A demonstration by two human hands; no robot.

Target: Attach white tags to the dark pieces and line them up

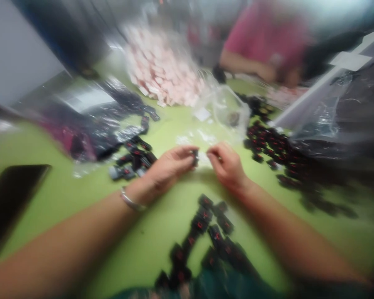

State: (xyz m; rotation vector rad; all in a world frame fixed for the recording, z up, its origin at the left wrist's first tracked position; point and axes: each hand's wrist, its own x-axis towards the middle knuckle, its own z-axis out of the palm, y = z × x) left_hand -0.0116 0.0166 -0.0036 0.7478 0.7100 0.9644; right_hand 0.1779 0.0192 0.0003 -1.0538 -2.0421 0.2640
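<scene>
Near the middle of the green table [112,216], my left hand [174,164] pinches a small dark part [195,158] between thumb and fingertips. My right hand [226,164] is just to its right, a small gap apart, with thumb and fingers pressed together; what it holds, if anything, is too small and blurred to name. Small white pieces [202,158] lie on the table behind and between the hands. Several black parts with red marks [202,222] lie between my forearms. Another group of black parts [135,155] is just left of my left hand.
A clear bag of pale pink pieces [165,66] stands at the back. An open clear container [230,110] is right of it. Black parts [274,149] and plastic bags [330,120] lie right, bagged parts [90,120] and a dark flat object [14,199] left. A person in pink [268,37] sits across.
</scene>
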